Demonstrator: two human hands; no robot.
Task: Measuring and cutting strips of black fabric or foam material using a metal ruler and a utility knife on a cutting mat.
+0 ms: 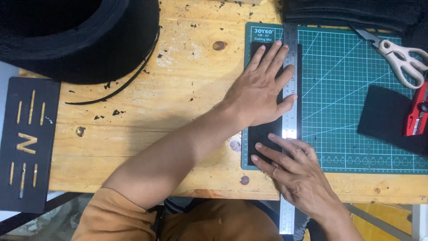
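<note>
My left hand [263, 87] lies flat, fingers spread, on a black strip of material [261, 136] at the left edge of a green cutting mat [347, 80]. Its fingertips rest against a long steel ruler [290, 125] that runs down the strip's right side and past the table's front edge. My right hand [292, 172] presses with spread fingers on the strip's near end and on the ruler. Neither hand grips anything.
White-handled scissors [399, 56] and a red utility knife [417, 114] lie at the mat's right, the knife on a black piece [383, 118]. A big roll of black material [76, 35] sits far left. A black cut-out stencil plate [26, 143] hangs off the wooden table [156, 111].
</note>
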